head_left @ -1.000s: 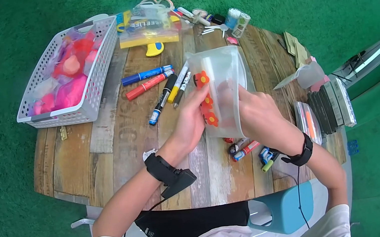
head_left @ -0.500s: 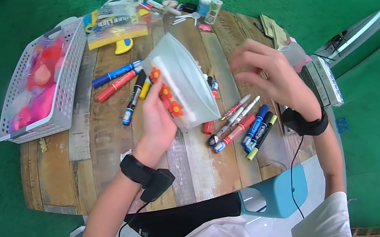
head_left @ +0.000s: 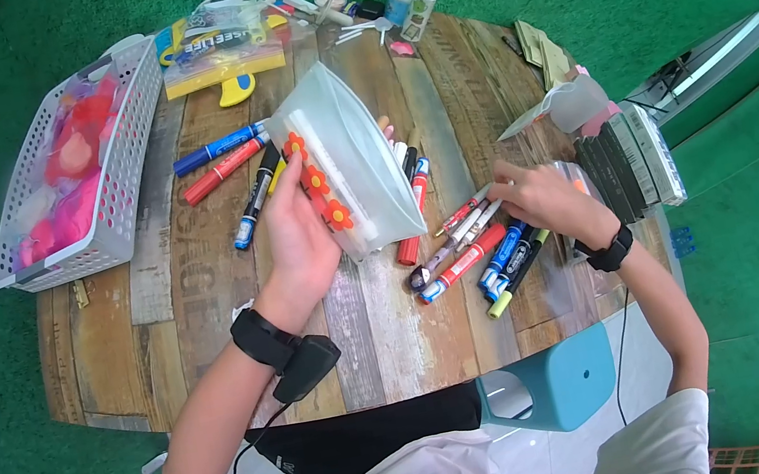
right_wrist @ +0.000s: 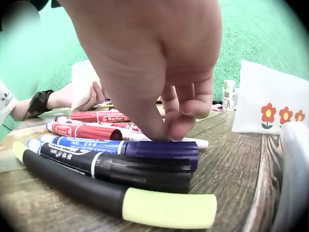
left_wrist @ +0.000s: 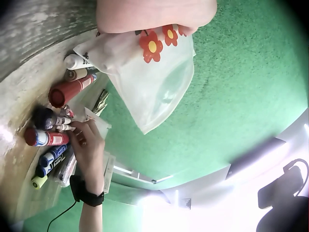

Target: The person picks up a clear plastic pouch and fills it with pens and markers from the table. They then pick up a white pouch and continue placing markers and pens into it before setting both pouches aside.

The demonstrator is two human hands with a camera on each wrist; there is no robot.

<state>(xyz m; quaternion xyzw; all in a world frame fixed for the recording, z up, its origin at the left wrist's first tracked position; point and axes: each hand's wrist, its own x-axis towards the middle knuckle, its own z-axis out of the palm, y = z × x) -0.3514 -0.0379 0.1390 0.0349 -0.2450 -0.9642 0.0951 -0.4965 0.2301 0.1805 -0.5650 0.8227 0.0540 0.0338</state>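
My left hand (head_left: 297, 241) grips a frosted pouch (head_left: 358, 175) with orange flowers along one side. The pouch is tilted above the table, its mouth gaping to the right. My right hand (head_left: 552, 205) is low over a group of pens and markers, pinching the end of a white pen (right_wrist: 203, 143) between thumb and fingertip. Beside that pen lie a red marker (head_left: 464, 265), a blue marker (head_left: 500, 258) and a black marker with a light green cap (right_wrist: 169, 208). Another red marker (head_left: 419, 184) lies partly behind the pouch.
A white basket (head_left: 134, 169) of pink packets stands at the left. Blue, red (head_left: 226, 170) and black markers lie left of the pouch. A clear zip bag (head_left: 221, 57) is at the back. Black cases (head_left: 604, 172) stand at the right edge, near another flowered pouch (right_wrist: 256, 106).
My right hand came out of the pouch, moved right and lowered onto the pens. My left hand shifted left with the pouch, which now tilts with its mouth to the right.
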